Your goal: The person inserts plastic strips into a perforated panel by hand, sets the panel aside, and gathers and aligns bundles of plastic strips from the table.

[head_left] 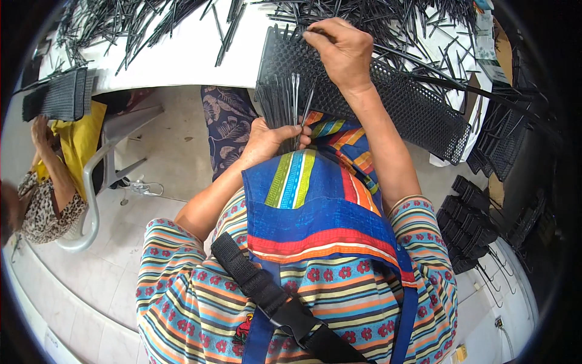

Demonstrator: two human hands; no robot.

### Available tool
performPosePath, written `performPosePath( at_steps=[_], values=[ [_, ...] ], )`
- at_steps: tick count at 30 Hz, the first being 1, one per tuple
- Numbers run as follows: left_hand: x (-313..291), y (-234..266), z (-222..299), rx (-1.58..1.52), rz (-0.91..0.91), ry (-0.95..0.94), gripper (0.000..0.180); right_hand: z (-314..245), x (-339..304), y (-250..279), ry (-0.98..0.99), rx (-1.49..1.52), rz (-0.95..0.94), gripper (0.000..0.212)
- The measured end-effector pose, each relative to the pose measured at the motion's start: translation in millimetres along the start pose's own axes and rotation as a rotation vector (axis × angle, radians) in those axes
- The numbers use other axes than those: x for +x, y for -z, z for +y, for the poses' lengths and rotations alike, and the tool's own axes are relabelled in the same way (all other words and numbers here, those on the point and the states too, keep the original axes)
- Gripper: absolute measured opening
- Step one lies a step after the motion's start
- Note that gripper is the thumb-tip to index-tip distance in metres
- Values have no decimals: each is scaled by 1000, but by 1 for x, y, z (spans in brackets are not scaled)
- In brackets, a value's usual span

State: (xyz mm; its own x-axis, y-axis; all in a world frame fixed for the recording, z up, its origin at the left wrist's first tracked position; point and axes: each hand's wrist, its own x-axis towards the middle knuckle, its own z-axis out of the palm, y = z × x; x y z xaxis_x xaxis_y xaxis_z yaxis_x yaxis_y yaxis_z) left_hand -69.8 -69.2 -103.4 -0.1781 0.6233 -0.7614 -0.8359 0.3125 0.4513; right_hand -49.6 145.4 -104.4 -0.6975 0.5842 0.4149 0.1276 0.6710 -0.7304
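Black perforated panel (418, 115) slants across the near edge of the white table (182, 70), while the left hand (270, 138) clasps a bundle of thin dark strips (276, 103), thumb pressed across them, and the right hand (344, 51) bends its fingers together at the panel's far edge, anything pinched indistinguishable.
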Motion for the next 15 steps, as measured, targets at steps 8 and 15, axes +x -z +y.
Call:
performPosePath(
  at_steps=[8, 15],
  values=[
    [1, 3, 2, -70, -34, -17, 21, -7, -32, 26, -467, -5, -222, 21],
    [-1, -3, 1, 35, -99, 25, 22, -19, -82, 25, -920, 734, -390, 15]
  ],
)
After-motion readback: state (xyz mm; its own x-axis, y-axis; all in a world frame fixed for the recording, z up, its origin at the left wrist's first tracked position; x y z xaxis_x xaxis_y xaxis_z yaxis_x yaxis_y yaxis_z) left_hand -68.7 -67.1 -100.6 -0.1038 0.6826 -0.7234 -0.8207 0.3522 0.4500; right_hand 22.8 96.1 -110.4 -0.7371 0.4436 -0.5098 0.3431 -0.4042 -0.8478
